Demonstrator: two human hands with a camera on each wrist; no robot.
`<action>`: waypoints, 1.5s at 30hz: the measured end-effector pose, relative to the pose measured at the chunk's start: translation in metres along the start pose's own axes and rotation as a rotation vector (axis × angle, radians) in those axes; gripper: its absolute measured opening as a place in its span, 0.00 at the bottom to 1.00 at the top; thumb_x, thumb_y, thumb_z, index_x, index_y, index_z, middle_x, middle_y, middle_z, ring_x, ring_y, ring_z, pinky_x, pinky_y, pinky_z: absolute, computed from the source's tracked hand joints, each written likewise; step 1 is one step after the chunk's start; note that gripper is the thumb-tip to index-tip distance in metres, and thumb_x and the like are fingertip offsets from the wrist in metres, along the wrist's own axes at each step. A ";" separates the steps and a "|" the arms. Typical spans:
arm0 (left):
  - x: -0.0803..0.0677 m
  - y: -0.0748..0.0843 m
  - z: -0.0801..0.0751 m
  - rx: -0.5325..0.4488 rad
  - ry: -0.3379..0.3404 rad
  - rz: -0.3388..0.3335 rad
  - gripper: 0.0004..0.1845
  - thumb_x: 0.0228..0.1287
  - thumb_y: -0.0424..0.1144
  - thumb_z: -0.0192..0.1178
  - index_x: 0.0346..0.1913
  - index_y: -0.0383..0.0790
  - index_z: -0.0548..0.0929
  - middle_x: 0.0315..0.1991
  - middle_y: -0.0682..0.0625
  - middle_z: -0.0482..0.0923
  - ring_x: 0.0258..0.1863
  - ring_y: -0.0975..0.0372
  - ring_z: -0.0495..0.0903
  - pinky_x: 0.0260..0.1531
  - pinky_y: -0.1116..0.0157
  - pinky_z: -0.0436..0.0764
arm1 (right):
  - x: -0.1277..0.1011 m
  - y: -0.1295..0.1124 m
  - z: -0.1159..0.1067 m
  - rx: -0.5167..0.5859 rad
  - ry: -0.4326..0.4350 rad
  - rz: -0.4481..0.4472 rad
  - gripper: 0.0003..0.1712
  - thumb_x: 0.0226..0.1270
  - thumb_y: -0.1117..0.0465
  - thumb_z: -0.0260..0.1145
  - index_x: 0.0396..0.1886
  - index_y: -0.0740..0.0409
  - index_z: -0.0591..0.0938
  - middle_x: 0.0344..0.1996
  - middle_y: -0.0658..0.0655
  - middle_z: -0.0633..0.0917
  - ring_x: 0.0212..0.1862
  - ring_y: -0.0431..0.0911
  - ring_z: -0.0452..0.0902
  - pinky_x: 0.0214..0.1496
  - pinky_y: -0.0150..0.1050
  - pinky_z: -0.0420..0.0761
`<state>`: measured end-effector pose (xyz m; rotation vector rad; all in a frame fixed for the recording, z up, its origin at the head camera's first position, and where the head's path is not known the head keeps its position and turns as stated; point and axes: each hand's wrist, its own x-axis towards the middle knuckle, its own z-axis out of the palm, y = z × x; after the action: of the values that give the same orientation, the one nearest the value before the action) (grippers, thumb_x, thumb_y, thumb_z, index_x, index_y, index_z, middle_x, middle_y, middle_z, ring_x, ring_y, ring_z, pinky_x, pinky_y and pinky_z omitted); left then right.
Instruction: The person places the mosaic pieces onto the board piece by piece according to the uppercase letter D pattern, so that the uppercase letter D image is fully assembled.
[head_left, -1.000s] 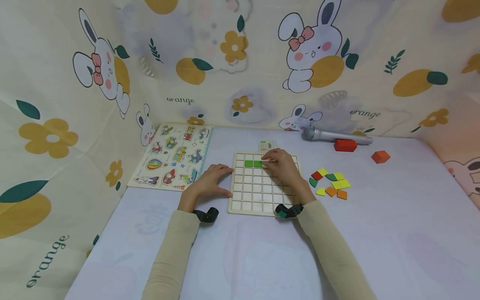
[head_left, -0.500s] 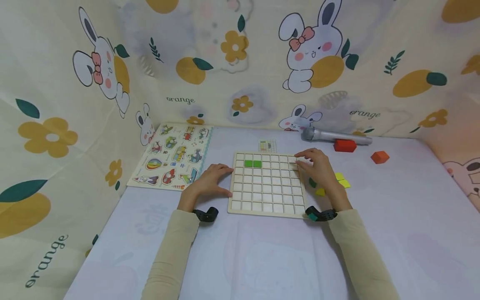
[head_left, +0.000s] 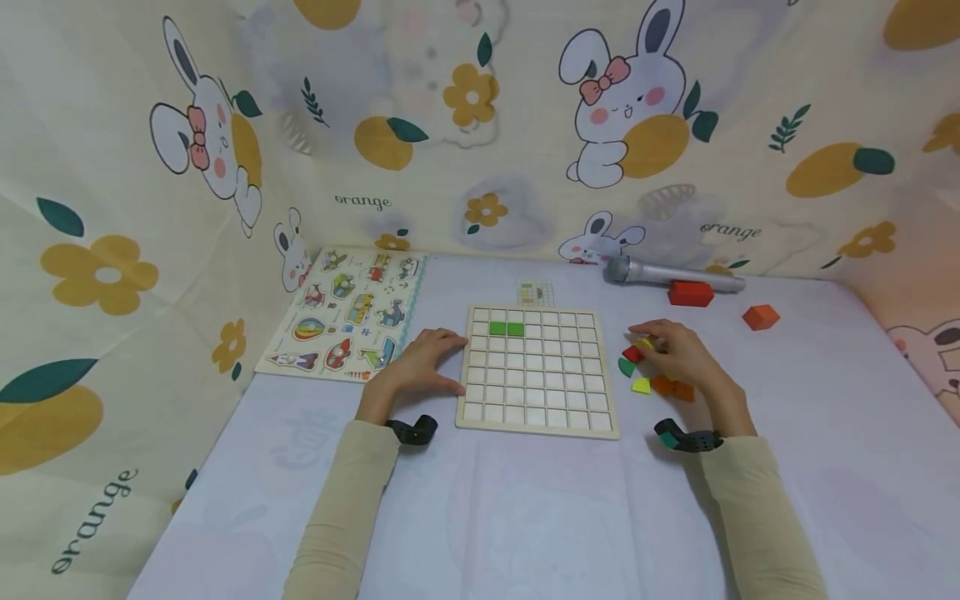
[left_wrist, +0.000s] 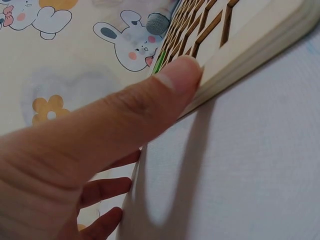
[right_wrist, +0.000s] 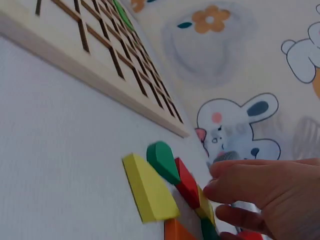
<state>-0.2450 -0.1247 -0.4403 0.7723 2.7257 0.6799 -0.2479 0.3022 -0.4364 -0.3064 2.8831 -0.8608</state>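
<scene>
A wooden grid board (head_left: 536, 400) lies in front of me with two green tiles (head_left: 506, 328) in its second row. My left hand (head_left: 438, 362) rests flat beside the board's left edge, thumb (left_wrist: 172, 82) pressed against the rim (left_wrist: 250, 47). My right hand (head_left: 652, 340) is over a small pile of coloured pieces to the right of the board. In the pile are a red piece (right_wrist: 186, 182), a green one (right_wrist: 162, 160), a yellow one (right_wrist: 147, 192) and an orange one (head_left: 671, 387). Its fingertips (right_wrist: 215, 190) touch the pile's far side. A pinch is not visible.
A picture peg puzzle (head_left: 345, 312) lies at the left. A small pattern card (head_left: 535, 292) sits behind the board. Farther back right are a silver microphone (head_left: 671, 272), a red block (head_left: 690, 292) and an orange block (head_left: 761, 315). Printed fabric walls close in three sides.
My right hand left the green tiles on the board and moved right, down onto the pile of coloured pieces. The left hand and the board stayed put.
</scene>
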 end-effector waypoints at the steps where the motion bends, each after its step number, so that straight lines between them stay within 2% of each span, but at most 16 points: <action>1: 0.000 0.000 0.000 -0.001 -0.001 -0.001 0.46 0.44 0.55 0.72 0.67 0.44 0.66 0.67 0.45 0.62 0.67 0.51 0.57 0.67 0.53 0.58 | 0.000 0.002 0.000 0.003 -0.018 0.005 0.22 0.64 0.65 0.60 0.59 0.61 0.75 0.58 0.66 0.72 0.56 0.61 0.67 0.56 0.60 0.72; 4: 0.001 -0.001 0.001 -0.003 -0.002 -0.005 0.46 0.44 0.55 0.72 0.67 0.45 0.66 0.67 0.45 0.62 0.67 0.52 0.56 0.67 0.53 0.58 | -0.001 0.005 0.000 0.016 -0.053 0.010 0.24 0.62 0.68 0.59 0.59 0.61 0.74 0.59 0.66 0.71 0.59 0.61 0.63 0.58 0.61 0.69; 7: 0.001 -0.002 0.001 0.001 0.002 0.005 0.46 0.44 0.55 0.72 0.67 0.44 0.66 0.66 0.45 0.62 0.67 0.52 0.57 0.67 0.53 0.58 | -0.002 0.007 0.001 0.014 -0.047 -0.005 0.24 0.60 0.71 0.58 0.58 0.62 0.75 0.59 0.67 0.70 0.61 0.62 0.61 0.60 0.62 0.68; 17: 0.000 0.000 0.001 0.007 -0.002 0.004 0.46 0.44 0.55 0.71 0.67 0.44 0.66 0.67 0.45 0.62 0.67 0.51 0.57 0.67 0.53 0.58 | -0.007 0.013 0.003 -0.037 0.034 0.026 0.20 0.65 0.66 0.59 0.57 0.62 0.76 0.52 0.66 0.72 0.50 0.59 0.68 0.53 0.56 0.76; 25: 0.000 -0.001 0.002 -0.003 -0.004 -0.006 0.46 0.44 0.56 0.71 0.67 0.45 0.66 0.67 0.45 0.61 0.67 0.52 0.56 0.67 0.53 0.57 | -0.006 0.010 0.003 -0.029 0.082 -0.013 0.20 0.64 0.66 0.62 0.56 0.63 0.77 0.50 0.66 0.75 0.50 0.59 0.69 0.53 0.56 0.76; 31: 0.000 -0.002 0.003 -0.006 0.008 0.003 0.46 0.44 0.56 0.72 0.67 0.45 0.66 0.67 0.45 0.62 0.67 0.52 0.57 0.67 0.53 0.58 | 0.007 -0.015 0.015 0.027 0.143 -0.109 0.19 0.63 0.64 0.64 0.53 0.64 0.79 0.49 0.63 0.77 0.52 0.56 0.71 0.54 0.56 0.75; 37: 0.001 -0.004 0.003 -0.004 0.006 0.005 0.46 0.44 0.56 0.71 0.67 0.45 0.66 0.66 0.46 0.62 0.67 0.53 0.57 0.67 0.53 0.58 | 0.025 -0.045 0.034 0.066 0.142 -0.258 0.16 0.62 0.66 0.64 0.50 0.62 0.81 0.47 0.60 0.81 0.49 0.53 0.74 0.53 0.52 0.76; 45: 0.000 -0.003 0.002 -0.002 0.004 0.003 0.46 0.44 0.55 0.72 0.67 0.45 0.66 0.67 0.45 0.62 0.67 0.52 0.57 0.67 0.53 0.57 | 0.049 -0.075 0.063 0.092 0.165 -0.397 0.10 0.59 0.67 0.66 0.42 0.61 0.84 0.41 0.59 0.83 0.45 0.52 0.77 0.48 0.49 0.78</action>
<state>-0.2454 -0.1257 -0.4437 0.7754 2.7277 0.6857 -0.2734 0.1962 -0.4498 -0.8575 2.9671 -1.1211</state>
